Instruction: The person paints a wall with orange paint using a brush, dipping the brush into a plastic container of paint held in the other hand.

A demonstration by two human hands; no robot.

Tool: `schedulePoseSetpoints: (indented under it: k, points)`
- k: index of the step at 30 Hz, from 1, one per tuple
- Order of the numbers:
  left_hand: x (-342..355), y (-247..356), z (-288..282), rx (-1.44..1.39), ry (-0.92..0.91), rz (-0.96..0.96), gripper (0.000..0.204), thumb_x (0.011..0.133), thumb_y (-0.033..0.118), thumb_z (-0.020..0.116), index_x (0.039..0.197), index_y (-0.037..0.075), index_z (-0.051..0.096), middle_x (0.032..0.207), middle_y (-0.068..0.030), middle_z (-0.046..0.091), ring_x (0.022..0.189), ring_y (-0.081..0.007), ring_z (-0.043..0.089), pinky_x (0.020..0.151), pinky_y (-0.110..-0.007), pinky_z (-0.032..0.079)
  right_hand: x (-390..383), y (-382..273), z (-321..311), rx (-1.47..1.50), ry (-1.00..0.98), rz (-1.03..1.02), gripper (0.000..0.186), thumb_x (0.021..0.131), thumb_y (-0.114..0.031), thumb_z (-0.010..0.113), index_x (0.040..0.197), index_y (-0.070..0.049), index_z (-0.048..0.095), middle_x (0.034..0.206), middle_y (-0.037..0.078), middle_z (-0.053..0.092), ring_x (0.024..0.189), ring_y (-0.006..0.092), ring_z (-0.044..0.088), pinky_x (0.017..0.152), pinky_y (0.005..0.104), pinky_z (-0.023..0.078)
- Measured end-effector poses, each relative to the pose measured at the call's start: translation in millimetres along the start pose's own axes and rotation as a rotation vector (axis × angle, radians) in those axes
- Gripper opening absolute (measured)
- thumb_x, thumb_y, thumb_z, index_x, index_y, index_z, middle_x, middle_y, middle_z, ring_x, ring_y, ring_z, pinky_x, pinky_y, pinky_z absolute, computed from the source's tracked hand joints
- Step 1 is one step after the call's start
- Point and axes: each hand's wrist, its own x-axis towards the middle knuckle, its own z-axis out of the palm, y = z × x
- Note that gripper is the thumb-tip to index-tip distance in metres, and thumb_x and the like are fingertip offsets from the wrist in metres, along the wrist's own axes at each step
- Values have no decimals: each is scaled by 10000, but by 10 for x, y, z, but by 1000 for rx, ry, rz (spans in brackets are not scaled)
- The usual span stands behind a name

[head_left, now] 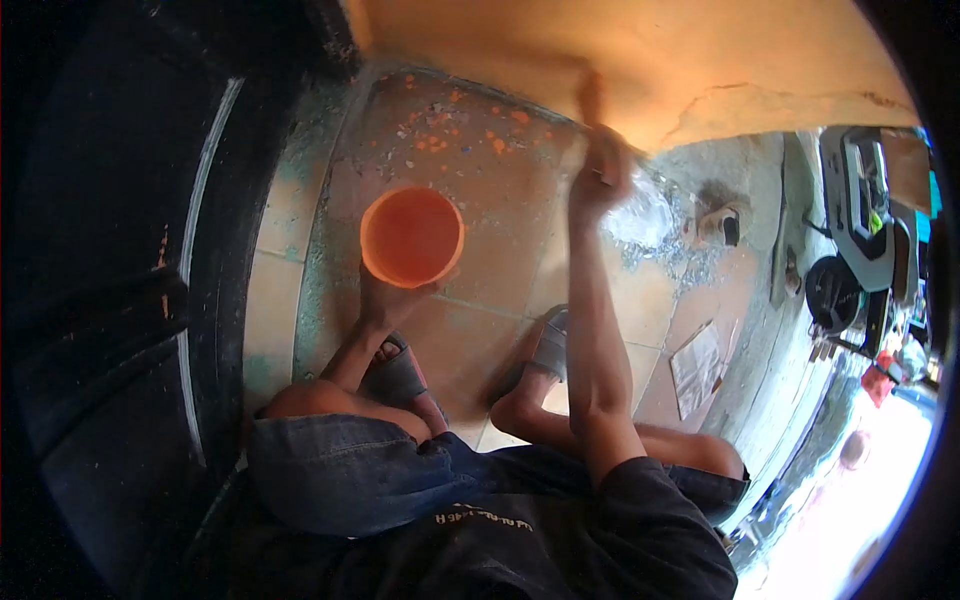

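My left hand (397, 300) grips a round orange paint cup (371, 258) from below and holds it upright above the floor. Its inside is orange; how full it is I cannot tell. My right arm stretches forward to the orange-painted wall (480, 45). There my right hand (604, 178) is closed around what looks like a paintbrush (592, 97), its orange end against or very near the wall's lower part. Motion blurs this hand and the brush, so bristles and handle do not show clearly.
Orange drops (498, 146) and flakes dot the tiled floor (490, 240) by the wall. Clear plastic (640, 215) lies right of my right hand. A dark door (120, 270) stands close on the left. A flat pale sheet (697, 368) and a grey machine-like object (870, 200) are at the right.
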Motion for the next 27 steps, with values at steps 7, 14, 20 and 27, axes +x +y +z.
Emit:
schedulePoseSetpoints:
  k: [7,14,20,27]
  points:
    - [-66,23,-45,35,26,17,659,655,134,846,1211,39,505,1124,-71,607,1015,-181,603,861,-322,500,323,-269,414,57,-335,62,260,790,9,660,1029,-93,656,970,108,639,838,260,642,718,340,505]
    - [-63,97,-83,-39,67,13,597,675,129,834,1182,38,531,1100,-64,612,992,-175,604,855,-326,503,-39,584,-462,-136,165,126,223,828,-25,627,1050,1,627,1004,107,645,834,220,640,712,315,528]
    - [-122,19,-85,21,-11,9,591,673,114,830,1179,35,535,1104,-63,611,998,-179,603,855,-322,502,114,432,11,300,490,322,223,913,-71,481,1066,7,624,970,135,652,832,211,628,717,274,503]
    - [-133,-112,-118,-135,-20,-139,716,689,150,821,1276,43,426,1214,-90,528,1090,-224,546,908,-359,492,118,-514,832,135,347,464,178,901,-52,516,1014,7,641,938,114,650,882,190,614,776,277,497]
